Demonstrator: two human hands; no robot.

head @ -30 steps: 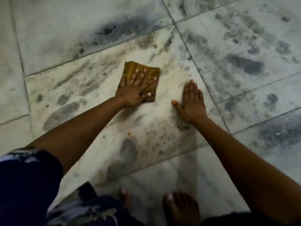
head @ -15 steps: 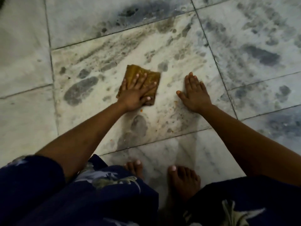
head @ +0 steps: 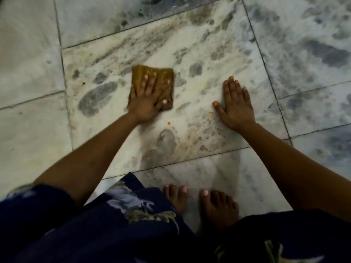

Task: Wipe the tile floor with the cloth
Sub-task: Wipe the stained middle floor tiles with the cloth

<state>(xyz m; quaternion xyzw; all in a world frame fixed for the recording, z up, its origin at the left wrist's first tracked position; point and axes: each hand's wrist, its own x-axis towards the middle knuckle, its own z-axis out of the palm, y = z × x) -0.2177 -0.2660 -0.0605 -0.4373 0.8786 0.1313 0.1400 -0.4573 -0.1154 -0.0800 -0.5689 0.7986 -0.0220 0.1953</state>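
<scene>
A folded mustard-brown cloth [head: 164,75] lies flat on a stained white marble tile [head: 209,54] near the middle of the view. My left hand [head: 148,100] presses down on the cloth with fingers spread over it and the thumb at its near right edge. My right hand [head: 235,105] rests flat on the same tile, palm down, fingers together, a hand's width to the right of the cloth. Small orange crumbs [head: 168,123] lie on the tile just below the cloth.
Dark grout lines divide the floor into large tiles with grey blotches [head: 96,95]. My bare feet [head: 218,207] stand on the nearer tile. Dark blue patterned clothing [head: 114,224] fills the bottom of the view.
My left hand has slid the cloth a little to the left, away from my right hand, and its fingers now point straighter ahead. My right hand stays planted. More of my feet and clothing show.
</scene>
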